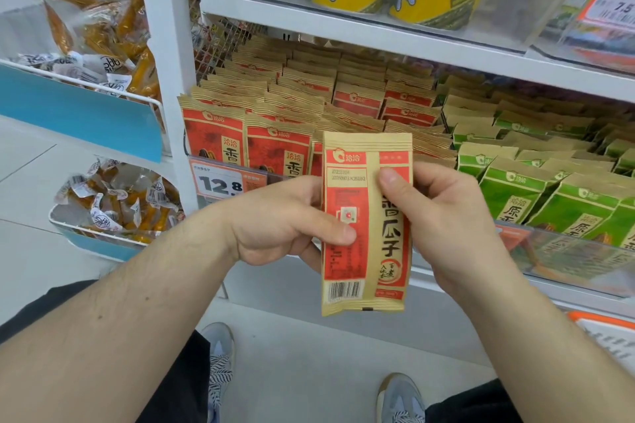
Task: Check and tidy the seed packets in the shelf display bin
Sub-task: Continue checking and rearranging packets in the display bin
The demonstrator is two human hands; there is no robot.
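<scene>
Holding the red-and-tan paper seed packet upright before the shelf display bin, left hand and right hand pinching its edges, we should read the printed date, then slot it back squarely among the red rows.

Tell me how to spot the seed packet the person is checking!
Look at the white shelf with rows of red and tan paper seed packets. Just in front, the left hand and right hand pinch one red and tan packet upright. Only this one is out of the bin, with its barcode side showing.
</scene>
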